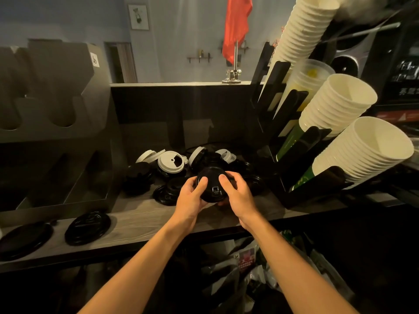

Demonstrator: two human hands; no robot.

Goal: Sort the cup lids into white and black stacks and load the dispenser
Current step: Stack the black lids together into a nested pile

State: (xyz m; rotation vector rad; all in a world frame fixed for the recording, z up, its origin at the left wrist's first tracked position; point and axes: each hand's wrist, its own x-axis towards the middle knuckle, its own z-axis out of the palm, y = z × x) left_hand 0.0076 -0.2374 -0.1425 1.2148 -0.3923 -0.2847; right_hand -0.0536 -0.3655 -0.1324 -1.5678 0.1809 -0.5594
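two grips on one black lid, in front of the mixed heap

clasped from both sides: left grip [192,197] curled round the left edge of a black lid [212,188], thumb laid on top; right grip [238,196] curled round the right edge, thumb likewise on top. held over the surface [140,214], just in front of the heap, spout side towards the camera. cannot tell whether a single lid or a few nested together

right behind the grips, a loose heap of white lids [171,163] and black ones mixed together near the back wall, some flat, some propped on edge. at the left of that heap, a short black stack [138,175] standing on the surface. further left, near the front edge, two flat black lids [88,227] lying side by side and not touching, well apart from the heap

at far left, a dark dispenser [56,91] with scooped slots above and sloped bays below; too dim inside to see any contents. on the right, a black rack [301,141] with tilted stacks of paper cups [340,103], open mouths towards the camera, and one stack of clear cups [310,75] among them. past the back wall, a red flag [235,23] on a metal pole. below the surface, bags [244,264] and packets in shadow
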